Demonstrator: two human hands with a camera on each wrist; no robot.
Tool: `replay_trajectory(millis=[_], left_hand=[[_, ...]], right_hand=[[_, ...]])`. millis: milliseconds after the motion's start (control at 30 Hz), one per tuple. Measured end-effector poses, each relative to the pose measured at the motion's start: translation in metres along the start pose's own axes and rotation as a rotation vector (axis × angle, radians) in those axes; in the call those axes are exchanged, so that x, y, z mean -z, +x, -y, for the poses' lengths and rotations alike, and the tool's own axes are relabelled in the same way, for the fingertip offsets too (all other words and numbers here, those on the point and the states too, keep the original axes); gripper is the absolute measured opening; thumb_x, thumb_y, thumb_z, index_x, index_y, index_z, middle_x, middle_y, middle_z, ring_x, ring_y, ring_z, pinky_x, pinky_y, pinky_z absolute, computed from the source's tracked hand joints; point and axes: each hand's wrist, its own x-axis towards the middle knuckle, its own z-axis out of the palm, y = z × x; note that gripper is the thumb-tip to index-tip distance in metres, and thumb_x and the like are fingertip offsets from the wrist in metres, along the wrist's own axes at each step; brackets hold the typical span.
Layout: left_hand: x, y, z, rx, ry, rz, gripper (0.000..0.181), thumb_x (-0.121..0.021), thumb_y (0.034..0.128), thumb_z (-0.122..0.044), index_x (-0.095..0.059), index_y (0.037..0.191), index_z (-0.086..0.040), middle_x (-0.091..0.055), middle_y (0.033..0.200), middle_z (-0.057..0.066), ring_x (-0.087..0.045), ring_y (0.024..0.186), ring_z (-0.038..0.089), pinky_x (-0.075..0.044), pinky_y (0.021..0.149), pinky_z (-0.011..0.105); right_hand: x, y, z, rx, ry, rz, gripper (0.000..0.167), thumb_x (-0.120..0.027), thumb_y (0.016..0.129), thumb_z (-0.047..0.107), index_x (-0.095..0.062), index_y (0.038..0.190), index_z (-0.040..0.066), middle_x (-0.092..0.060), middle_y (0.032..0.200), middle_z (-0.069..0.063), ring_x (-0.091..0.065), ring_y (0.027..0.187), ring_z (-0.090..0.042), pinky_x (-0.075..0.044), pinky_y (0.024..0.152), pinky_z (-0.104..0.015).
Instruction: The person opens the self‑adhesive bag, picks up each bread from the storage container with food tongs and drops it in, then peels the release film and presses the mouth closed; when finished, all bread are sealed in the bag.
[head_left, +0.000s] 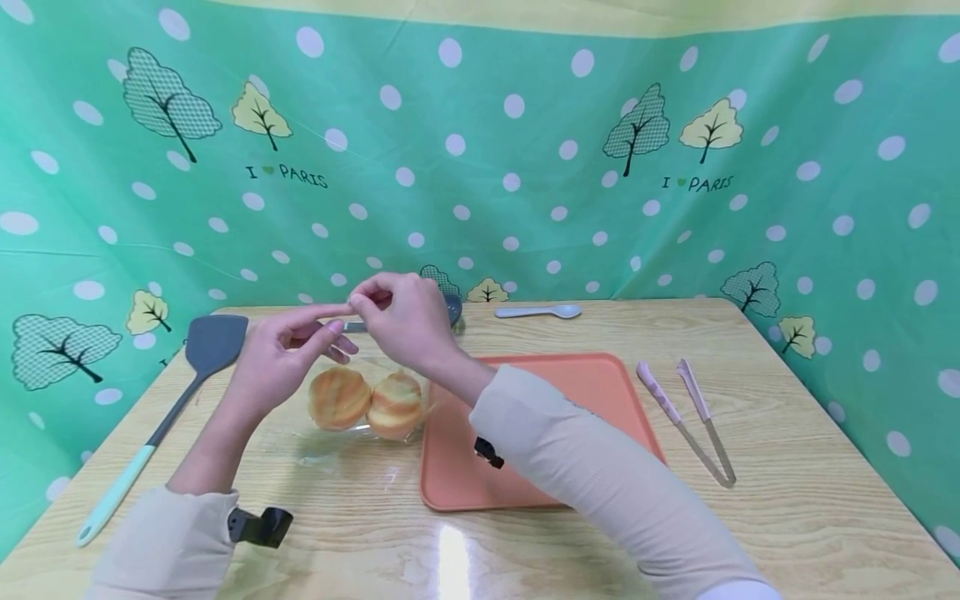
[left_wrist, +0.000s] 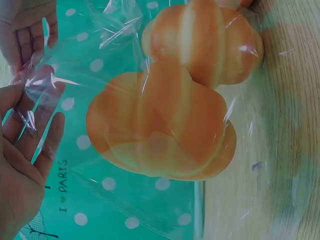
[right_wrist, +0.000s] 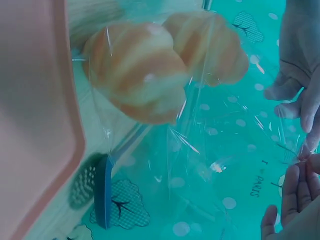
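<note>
A clear plastic bag (left_wrist: 120, 37) holds two striped round bread rolls (head_left: 365, 402). It hangs in front of me, above the left part of the table, its upper end drawn up to my fingers. My left hand (head_left: 273, 362) pinches the film at the top, its other fingers spread behind the plastic. Meeting it from the right, my right hand (head_left: 408, 321) grips the same gathered edge between thumb and forefinger. The fingertips of both hands nearly touch, so the exact grip is partly hidden. In the right wrist view the rolls (right_wrist: 135, 70) show blurred through the film.
A coral tray (head_left: 540, 500) lies under my right forearm. A dark turner (head_left: 216, 342) with a mint handle lies at left, tongs (head_left: 697, 425) at right. At the back are a pale spoon (head_left: 540, 312) and a dark perforated ladle (right_wrist: 102, 192). A green dotted cloth (head_left: 510, 167) hangs behind.
</note>
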Motion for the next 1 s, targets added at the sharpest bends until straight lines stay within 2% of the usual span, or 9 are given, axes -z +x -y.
replay_trajectory(millis=[333, 500, 1000], left_hand=[[-0.0013, 0.0002, 0.0011, 0.007, -0.067, 0.013, 0.025, -0.059, 0.1018, 0.0, -0.068, 0.124, 0.006, -0.075, 0.081, 0.001, -0.072, 0.07, 0.011, -0.059, 0.069, 0.023], [-0.0015, 0.0007, 0.0013, -0.002, -0.067, 0.006, 0.024, -0.059, 0.1012, 0.001, -0.069, 0.123, 0.006, -0.074, 0.081, 0.0, -0.072, 0.07, 0.011, -0.058, 0.069, 0.022], [-0.0044, 0.0008, 0.0047, -0.021, -0.098, -0.02, 0.023, -0.06, 0.0993, 0.005, -0.07, 0.12, 0.009, -0.075, 0.09, -0.012, -0.072, 0.07, 0.01, -0.058, 0.069, 0.021]], right_hand=[[-0.0009, 0.0015, -0.0016, -0.109, 0.074, 0.012, 0.011, -0.07, 0.098, 0.017, -0.079, 0.094, 0.012, -0.069, 0.078, 0.008, -0.059, 0.07, -0.007, -0.045, 0.064, -0.02], [-0.0012, 0.0006, -0.0009, -0.153, 0.115, 0.012, 0.012, -0.069, 0.099, 0.018, -0.079, 0.097, 0.011, -0.069, 0.08, 0.008, -0.059, 0.072, -0.007, -0.045, 0.065, -0.02], [-0.001, 0.0002, -0.0016, -0.307, 0.306, 0.028, 0.015, -0.068, 0.1, 0.017, -0.078, 0.104, 0.006, -0.068, 0.082, 0.002, -0.052, 0.066, -0.008, -0.042, 0.055, -0.018]])
